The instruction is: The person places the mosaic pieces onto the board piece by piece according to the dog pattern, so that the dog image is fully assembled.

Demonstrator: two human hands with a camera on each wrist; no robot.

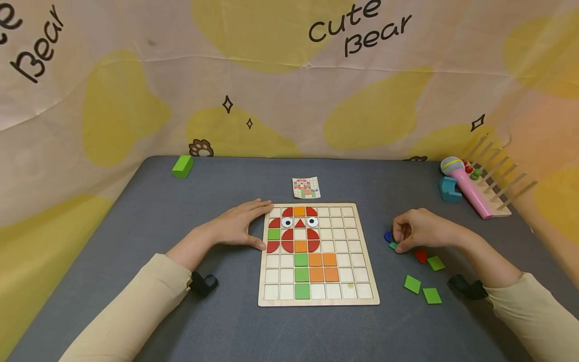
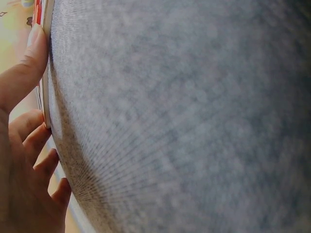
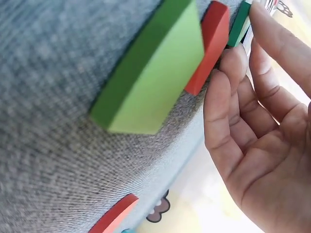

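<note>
Green piece (image 1: pixel 394 245) pinched by curled right hand (image 1: pixel 418 230); left hand (image 1: pixel 239 226) flat, relaxed against board (image 1: pixel 271 296)

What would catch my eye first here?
The wooden board in the middle of the grey table, partly filled with red, orange and green tiles and two eyes. The left hand rests on its left edge, while the right hand picks at loose tiles to the right.
</note>
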